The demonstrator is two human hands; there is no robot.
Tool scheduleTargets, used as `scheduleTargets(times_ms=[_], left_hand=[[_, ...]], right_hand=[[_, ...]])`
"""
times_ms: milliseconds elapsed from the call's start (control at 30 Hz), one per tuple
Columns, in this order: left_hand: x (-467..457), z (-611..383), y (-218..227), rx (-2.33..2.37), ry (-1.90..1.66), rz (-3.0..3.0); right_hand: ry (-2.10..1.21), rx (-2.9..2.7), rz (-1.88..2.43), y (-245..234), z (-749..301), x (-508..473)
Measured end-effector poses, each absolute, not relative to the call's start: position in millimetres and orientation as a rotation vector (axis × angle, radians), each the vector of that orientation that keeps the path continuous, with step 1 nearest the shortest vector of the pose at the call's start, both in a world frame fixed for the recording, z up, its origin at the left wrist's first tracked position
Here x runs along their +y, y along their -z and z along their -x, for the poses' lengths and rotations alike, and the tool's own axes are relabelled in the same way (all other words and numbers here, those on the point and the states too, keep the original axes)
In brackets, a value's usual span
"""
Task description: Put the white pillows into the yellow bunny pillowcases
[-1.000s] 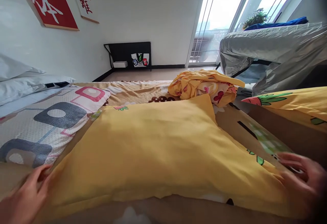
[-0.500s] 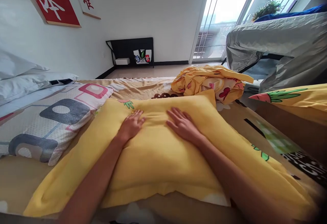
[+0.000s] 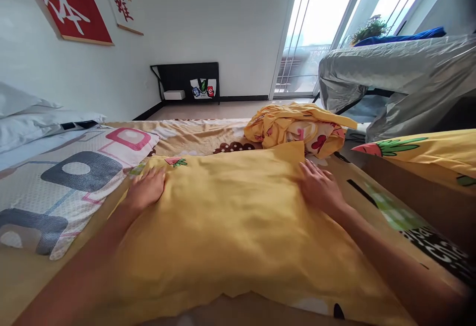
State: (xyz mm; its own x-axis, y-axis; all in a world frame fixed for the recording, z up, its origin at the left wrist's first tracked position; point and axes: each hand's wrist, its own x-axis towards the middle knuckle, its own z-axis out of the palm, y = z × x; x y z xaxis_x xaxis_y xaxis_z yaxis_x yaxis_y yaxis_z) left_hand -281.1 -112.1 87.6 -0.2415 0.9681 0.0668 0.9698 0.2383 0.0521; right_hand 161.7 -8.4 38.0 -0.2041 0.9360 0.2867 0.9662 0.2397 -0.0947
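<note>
- You are leaning over the yellow pillow [image 3: 223, 222], which is lying flat in front of you on the bed sheet [image 3: 199, 132].
- Your left hand [image 3: 146, 188] is resting at its far left corner, just beside the carrot print, with the fingers bent over the cloth; whether they are pinching it you cannot tell from here.
- Your right hand [image 3: 320, 186] is resting against the far right edge, fingers stretched forward; the thumb is hidden, so a grip cannot be told either.
- The patterned pillow [image 3: 87, 167] is lying to the left, and the bundle of yellow cloth [image 3: 293, 122] is sitting just beyond the far right corner.
- Judging by this, you are squaring up and smoothing the far end.
- The near edge is looking wavy, so the next move is probably calling for even, light pulls to straighten it without dragging the whole pillow.
</note>
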Motion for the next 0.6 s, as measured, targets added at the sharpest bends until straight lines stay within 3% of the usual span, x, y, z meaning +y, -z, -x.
scheduleTargets(times_ms=[133,267,400,600], left_hand=[[-54.4,209.4,-120.5,-2.25,0.207,2.133],[-6.2,191.0,-86.6,-2.364,0.171,2.203],[-1.2,265.2,-43.3,-2.556,0.183,2.084],[-7.6,365.5,-14.9,-2.741,0.394,1.787]], right_hand=[[-0.055,-2.397,1.329,-89.0,-49.8,-0.9],[-0.294,-2.599,1.102,-75.3,13.0,12.0],[-0.33,-2.521,1.308,-40.5,-29.7,50.3],[-0.437,-2.302,1.733,-4.3,-121.9,103.4]])
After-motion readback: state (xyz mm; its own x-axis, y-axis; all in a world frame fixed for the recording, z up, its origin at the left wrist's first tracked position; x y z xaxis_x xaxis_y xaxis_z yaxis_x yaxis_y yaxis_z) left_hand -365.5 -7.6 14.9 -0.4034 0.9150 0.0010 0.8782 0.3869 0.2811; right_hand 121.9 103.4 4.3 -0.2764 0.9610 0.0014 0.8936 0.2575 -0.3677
